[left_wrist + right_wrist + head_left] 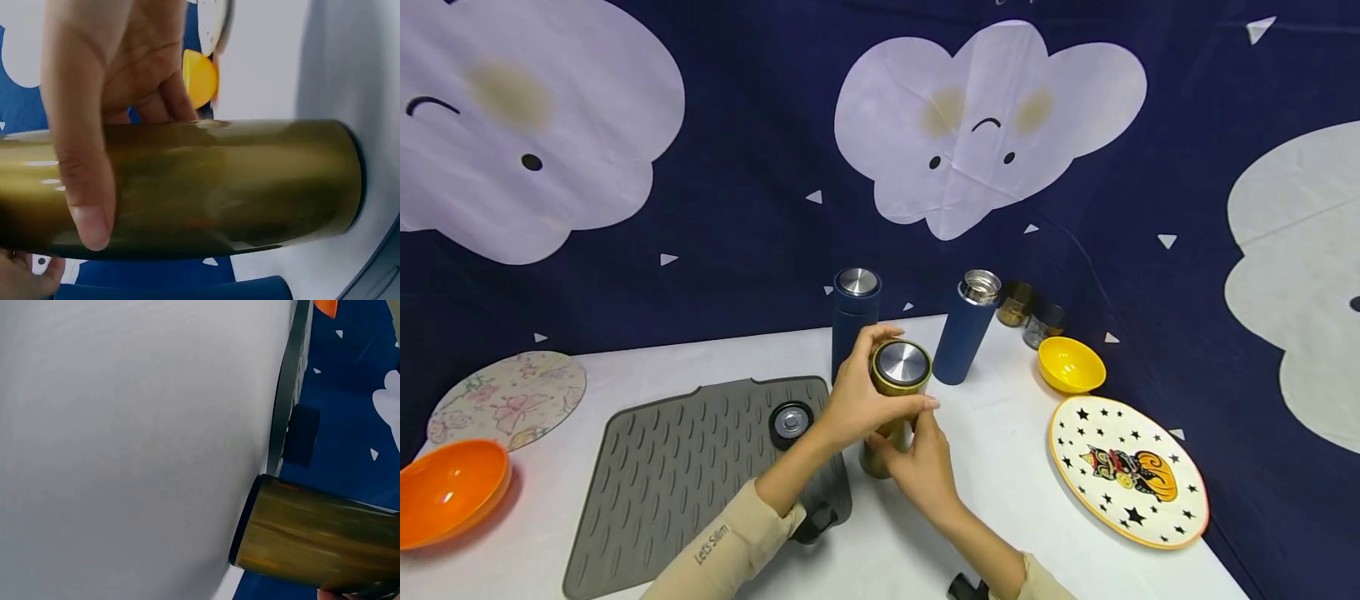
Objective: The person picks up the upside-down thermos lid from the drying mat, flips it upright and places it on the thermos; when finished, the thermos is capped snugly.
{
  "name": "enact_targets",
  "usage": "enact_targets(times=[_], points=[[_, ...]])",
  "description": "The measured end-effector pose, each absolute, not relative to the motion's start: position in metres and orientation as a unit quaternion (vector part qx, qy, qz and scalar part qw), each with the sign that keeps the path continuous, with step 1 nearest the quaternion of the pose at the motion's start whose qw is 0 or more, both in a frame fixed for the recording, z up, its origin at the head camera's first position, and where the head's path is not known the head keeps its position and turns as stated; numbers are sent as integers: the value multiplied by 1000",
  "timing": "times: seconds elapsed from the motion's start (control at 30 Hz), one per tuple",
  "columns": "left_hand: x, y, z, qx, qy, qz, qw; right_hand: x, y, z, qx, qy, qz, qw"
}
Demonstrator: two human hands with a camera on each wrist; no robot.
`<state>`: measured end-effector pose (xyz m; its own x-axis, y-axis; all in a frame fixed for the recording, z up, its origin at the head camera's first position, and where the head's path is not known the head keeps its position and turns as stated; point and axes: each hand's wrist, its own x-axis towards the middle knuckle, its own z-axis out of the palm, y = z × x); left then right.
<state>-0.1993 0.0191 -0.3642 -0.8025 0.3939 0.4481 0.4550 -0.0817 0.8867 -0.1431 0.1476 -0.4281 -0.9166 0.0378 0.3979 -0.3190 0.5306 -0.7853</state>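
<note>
A gold thermos flask (901, 379) with a brushed-metal lid stands upright at the middle of the white table. My left hand (859, 404) grips it near the top, thumb on the near side and fingers round the far side. Lower down, my right hand (925, 471) holds the body with its thumb across the side. The left wrist view shows the flask body (237, 181) close up, with a thumb laid over it. In the right wrist view, the flask base (275, 531) is right at the tabletop, and only a fingertip shows below it.
Behind stand a lidded blue flask (850, 321) and a lidless one (962, 337). A black stopper (791, 423) lies on the grey drying mat (700, 467). An orange bowl (456, 492) is left; a yellow bowl (1071, 365), small jars (1043, 325) and a cat plate (1105, 492) are right.
</note>
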Motion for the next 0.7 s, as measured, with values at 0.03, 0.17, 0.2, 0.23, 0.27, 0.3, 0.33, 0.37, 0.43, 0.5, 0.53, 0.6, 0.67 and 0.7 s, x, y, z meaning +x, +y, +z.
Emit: enact_targets(times=[0.03,0.17,0.2,0.23,0.27,0.3,0.33,0.37,0.43,0.5,0.53,0.6,0.67,0.7], points=[[-200,19,-365,-317,-673,-667,23,-143,147,-428,81,-853,480,187],[-209,10,-362,-369,-619,-689,-71,-144,146,-427,69,-848,494,180],[-212,7,-360,-377,-611,-689,-99,-145,146,-426,67,-847,497,178],[-215,4,-359,-383,-611,-682,-120,-145,145,-426,65,-845,502,175],[-218,0,-357,-385,-617,-673,-135,-145,145,-426,63,-844,505,171],[-220,-3,-355,-386,-628,-660,-144,-145,145,-426,64,-842,508,168],[-221,-6,-354,-387,-641,-646,-145,-145,145,-426,65,-842,510,166],[-221,-9,-353,-386,-655,-635,-140,-145,145,-427,65,-841,512,164],[-218,-11,-352,-378,-680,-618,-113,-145,144,-427,68,-844,507,162],[-209,-9,-352,-360,-696,-617,-77,-144,144,-427,70,-850,495,167],[-204,-5,-353,-346,-706,-617,-48,-143,144,-428,71,-853,489,170],[-192,7,-357,-305,-727,-615,19,-143,145,-428,68,-858,478,175],[-183,21,-361,-261,-742,-611,89,-143,146,-428,63,-859,476,178],[-181,27,-363,-242,-750,-604,121,-143,146,-427,61,-858,478,177]])
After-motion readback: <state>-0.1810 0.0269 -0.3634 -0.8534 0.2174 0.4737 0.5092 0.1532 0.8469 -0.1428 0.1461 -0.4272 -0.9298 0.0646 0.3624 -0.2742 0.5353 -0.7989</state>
